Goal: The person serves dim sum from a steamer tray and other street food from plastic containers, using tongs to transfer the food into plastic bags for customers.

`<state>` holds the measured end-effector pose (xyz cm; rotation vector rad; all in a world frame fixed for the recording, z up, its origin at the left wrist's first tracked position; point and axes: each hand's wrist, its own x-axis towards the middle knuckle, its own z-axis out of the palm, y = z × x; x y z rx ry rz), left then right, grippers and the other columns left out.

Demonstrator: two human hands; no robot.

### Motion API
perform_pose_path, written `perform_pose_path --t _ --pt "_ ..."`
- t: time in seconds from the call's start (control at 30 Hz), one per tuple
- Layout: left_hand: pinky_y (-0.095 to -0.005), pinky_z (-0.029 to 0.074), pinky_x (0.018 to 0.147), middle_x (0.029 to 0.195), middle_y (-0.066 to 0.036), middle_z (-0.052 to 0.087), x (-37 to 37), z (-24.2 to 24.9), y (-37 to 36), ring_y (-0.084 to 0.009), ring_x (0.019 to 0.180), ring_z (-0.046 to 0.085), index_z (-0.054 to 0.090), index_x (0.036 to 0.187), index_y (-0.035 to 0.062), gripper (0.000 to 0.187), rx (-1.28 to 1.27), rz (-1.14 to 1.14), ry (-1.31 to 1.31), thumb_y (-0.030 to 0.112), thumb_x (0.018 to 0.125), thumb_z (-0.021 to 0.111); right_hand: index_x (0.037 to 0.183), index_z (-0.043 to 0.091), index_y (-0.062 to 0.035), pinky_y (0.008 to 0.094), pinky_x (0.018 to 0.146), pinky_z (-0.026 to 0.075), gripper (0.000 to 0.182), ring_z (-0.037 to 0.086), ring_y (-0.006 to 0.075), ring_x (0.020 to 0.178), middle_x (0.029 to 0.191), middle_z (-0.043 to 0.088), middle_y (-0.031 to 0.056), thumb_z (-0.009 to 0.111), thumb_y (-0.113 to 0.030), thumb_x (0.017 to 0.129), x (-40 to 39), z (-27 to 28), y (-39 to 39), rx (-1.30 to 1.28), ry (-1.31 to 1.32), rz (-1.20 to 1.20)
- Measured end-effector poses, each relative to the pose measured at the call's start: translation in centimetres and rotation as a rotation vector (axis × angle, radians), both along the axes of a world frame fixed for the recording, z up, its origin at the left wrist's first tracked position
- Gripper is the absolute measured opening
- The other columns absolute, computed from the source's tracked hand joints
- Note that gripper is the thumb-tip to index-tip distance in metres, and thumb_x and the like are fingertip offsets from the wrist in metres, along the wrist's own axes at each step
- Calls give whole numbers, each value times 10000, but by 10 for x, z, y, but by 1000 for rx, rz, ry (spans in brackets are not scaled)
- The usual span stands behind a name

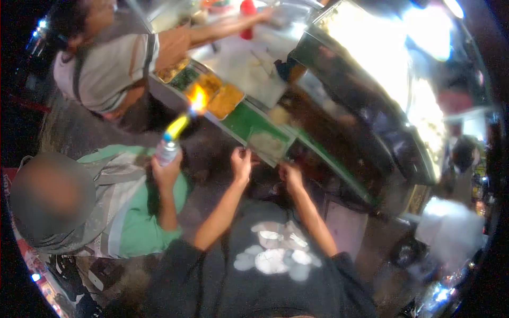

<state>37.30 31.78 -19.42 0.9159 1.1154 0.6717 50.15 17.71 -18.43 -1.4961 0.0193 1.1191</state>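
We hold both hands, left (242, 163) and right (290, 175), loosely clenched beside the tray (268, 144), clear of a co-worker's torch (169, 146).

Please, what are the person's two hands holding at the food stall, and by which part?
It cannot be told. The left hand and the right hand are raised near the small tray at the counter edge, but blur hides any grip.

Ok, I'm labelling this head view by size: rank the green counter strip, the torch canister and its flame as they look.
1. green counter strip, by far the largest.
2. torch canister, held by another person's hand.
3. flame, looks slightly smaller than the canister, but glare blurs its edges, so that ranking is unsure.
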Motion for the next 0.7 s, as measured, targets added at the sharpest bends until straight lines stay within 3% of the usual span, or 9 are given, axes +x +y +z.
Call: perform_pose_path --t 0.1,0.2,0.33,0.7 --pt "-384 622 587 923 -132 626 0 -21 1 -251 759 688 524 1033 -28 181 22 54 -43 149 997 538 789 596 -55 309 476 329 196 484 143 533 654 555 35 656 -198 910 3 5 1 -30 3 8" --pt "-377 607 542 918 -126 634 1 -14 3 -246 742 691 496 1098 -16 201 -5 8 -10 146 987 542 805 611 -62 310 490 340 171 495 141 551 662 560 28 668 -191 901 9 -2 -2 108 -30 46" --pt "-351 585 494 929 -126 626 7 6 6 -222 658 675 459 1157 26 237 50 59 60 178 994 542 824 619 -71 306 512 360 151 518 138 573 668 566 26 675 -191 897 9 9 2 11 104 2" --pt "-306 536 441 874 -90 598 6 -7 7 -185 574 628 476 1104 22 145 218 -12 83 118 1008 529 847 642 -81 295 539 381 150 556 132 635 730 600 17 686 -216 894 11 -16 0 59 103 -63"
